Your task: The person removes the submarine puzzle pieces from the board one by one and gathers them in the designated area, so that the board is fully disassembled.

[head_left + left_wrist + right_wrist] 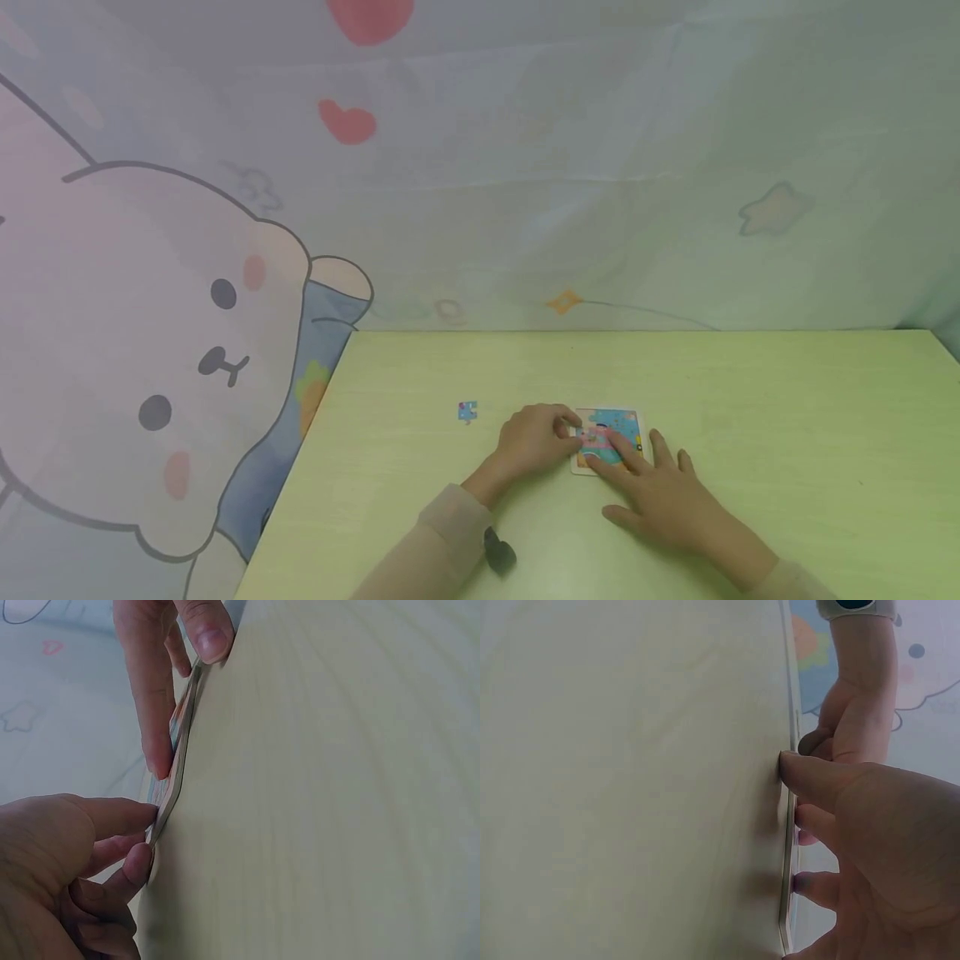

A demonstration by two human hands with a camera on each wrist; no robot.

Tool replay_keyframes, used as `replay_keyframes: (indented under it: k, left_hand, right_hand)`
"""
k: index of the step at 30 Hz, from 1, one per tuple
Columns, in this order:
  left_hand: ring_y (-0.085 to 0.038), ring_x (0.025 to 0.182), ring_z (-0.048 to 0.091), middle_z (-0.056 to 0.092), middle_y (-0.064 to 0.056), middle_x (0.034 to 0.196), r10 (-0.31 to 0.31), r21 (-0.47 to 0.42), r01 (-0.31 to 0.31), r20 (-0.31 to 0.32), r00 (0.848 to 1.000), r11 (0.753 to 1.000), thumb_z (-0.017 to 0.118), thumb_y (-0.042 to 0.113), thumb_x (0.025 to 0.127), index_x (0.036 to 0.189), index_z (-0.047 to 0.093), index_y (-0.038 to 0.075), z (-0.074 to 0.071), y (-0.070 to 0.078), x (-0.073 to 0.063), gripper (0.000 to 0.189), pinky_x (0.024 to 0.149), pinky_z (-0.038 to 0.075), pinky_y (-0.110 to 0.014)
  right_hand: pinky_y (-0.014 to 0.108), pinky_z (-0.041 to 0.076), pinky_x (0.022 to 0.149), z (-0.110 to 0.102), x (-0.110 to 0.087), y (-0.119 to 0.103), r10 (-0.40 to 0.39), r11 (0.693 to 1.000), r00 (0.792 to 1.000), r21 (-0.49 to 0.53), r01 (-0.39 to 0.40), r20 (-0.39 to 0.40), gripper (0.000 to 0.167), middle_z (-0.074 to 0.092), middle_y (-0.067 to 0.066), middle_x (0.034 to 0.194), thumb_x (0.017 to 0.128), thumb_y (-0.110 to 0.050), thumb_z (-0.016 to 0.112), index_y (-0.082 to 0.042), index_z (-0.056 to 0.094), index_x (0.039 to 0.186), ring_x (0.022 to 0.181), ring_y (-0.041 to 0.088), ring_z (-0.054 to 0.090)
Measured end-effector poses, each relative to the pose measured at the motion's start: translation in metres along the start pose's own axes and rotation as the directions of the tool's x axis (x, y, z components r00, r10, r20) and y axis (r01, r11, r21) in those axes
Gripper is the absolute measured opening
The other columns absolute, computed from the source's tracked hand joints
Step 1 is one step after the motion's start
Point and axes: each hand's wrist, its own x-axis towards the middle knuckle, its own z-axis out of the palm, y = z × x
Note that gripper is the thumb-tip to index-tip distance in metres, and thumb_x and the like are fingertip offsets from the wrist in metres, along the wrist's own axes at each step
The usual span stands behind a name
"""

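A small square jigsaw puzzle (619, 419) with a light border and a blue, pink and yellow picture lies on the table. My left hand (536, 437) is at its left side, pinching the edge between thumb and bent index finger. From the right, my right hand (670, 502) reaches over the puzzle with spread fingers, two fingertips resting on the picture and the thumb on the tabletop near the front. The left wrist view shows the puzzle's edge (181, 761) side-on between both hands. In the right wrist view, the puzzle's side (786, 889) runs below the right fingers.
A loose blue jigsaw piece (467, 410) with a pink spot lies left of the hands. The pale wooden table (795, 417) ends at a hanging cloth (525, 208) printed with a bear, hearts and stars. A dark object (498, 552) sits by the left sleeve.
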Motion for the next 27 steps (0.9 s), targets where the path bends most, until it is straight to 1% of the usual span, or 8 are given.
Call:
replay_keyframes:
  k: [6,9,12,16,19,23,27]
  left_hand:
    - [-0.006,0.067,0.056,0.062,0.014,0.083,0.021,-0.06,-0.019,0.03,0.999,0.998,0.077,0.032,0.093,0.115,0.076,0.017,0.0013,-0.002,0.0016,0.027,0.06,0.048,-0.025]
    - [-0.006,0.069,0.057,0.063,0.013,0.084,0.012,-0.079,-0.009,0.029,1.0,0.997,0.077,0.032,0.093,0.115,0.075,0.016,0.0026,-0.0024,0.0022,0.028,0.06,0.048,-0.025]
    - [-0.006,0.071,0.057,0.063,0.014,0.085,0.0,-0.084,0.002,0.021,1.0,0.996,0.077,0.032,0.093,0.115,0.075,0.016,0.0039,-0.0019,0.0014,0.026,0.062,0.048,-0.026]
    - [-0.005,0.074,0.058,0.064,0.016,0.086,-0.009,-0.089,0.01,0.008,1.0,0.996,0.076,0.032,0.093,0.108,0.076,0.02,0.0055,-0.0001,0.0002,0.019,0.065,0.048,-0.028]
    - [-0.005,0.075,0.058,0.065,0.015,0.088,-0.004,-0.075,0.003,-0.01,1.0,0.997,0.076,0.032,0.093,0.108,0.077,0.021,0.0062,0.0015,-0.0001,0.019,0.066,0.048,-0.028]
    - [-0.006,0.073,0.057,0.064,0.012,0.091,0.0,-0.028,0.0,-0.031,1.0,1.0,0.077,0.034,0.093,0.115,0.076,0.019,0.006,0.0022,-0.0007,0.027,0.063,0.047,-0.027]
    - [-0.005,0.075,0.057,0.064,0.011,0.092,0.004,0.003,-0.004,-0.02,1.0,1.0,0.076,0.036,0.093,0.113,0.077,0.019,0.005,0.0029,0.0002,0.025,0.064,0.047,-0.027]
  right_hand:
    - [0.083,0.037,0.089,0.0004,-0.0007,0.0,0.004,1.0,1.0,0.015,-0.004,0.0,0.061,0.037,0.013,0.164,0.098,-0.052,0.066,-0.032,0.052,0.154,0.133,0.069,0.035]
    - [0.083,0.037,0.09,0.0012,-0.0004,0.0004,0.003,1.0,1.0,0.015,-0.003,0.005,0.061,0.036,0.013,0.165,0.098,-0.052,0.066,-0.032,0.051,0.154,0.133,0.07,0.035]
    - [0.083,0.037,0.09,0.0016,-0.0002,0.0006,0.002,1.0,1.0,0.013,-0.002,0.006,0.062,0.036,0.013,0.165,0.098,-0.053,0.065,-0.033,0.05,0.155,0.133,0.07,0.035]
    - [0.083,0.038,0.089,0.0017,-0.0004,0.0009,0.0,1.0,1.0,0.009,0.0,0.003,0.062,0.035,0.012,0.165,0.098,-0.052,0.065,-0.033,0.05,0.155,0.133,0.07,0.035]
    - [0.083,0.038,0.089,0.002,-0.0007,0.0014,0.001,1.0,1.0,0.009,-0.001,0.0,0.062,0.035,0.012,0.165,0.098,-0.052,0.066,-0.033,0.051,0.154,0.133,0.07,0.036]
    - [0.083,0.037,0.089,0.0023,-0.0005,0.0015,0.002,1.0,1.0,0.014,-0.002,0.002,0.062,0.035,0.012,0.165,0.098,-0.053,0.065,-0.033,0.05,0.155,0.133,0.07,0.035]
    - [0.084,0.037,0.089,0.0018,-0.0001,0.0019,0.002,1.0,1.0,0.02,-0.002,0.006,0.061,0.035,0.012,0.165,0.099,-0.052,0.065,-0.034,0.05,0.155,0.133,0.07,0.035]
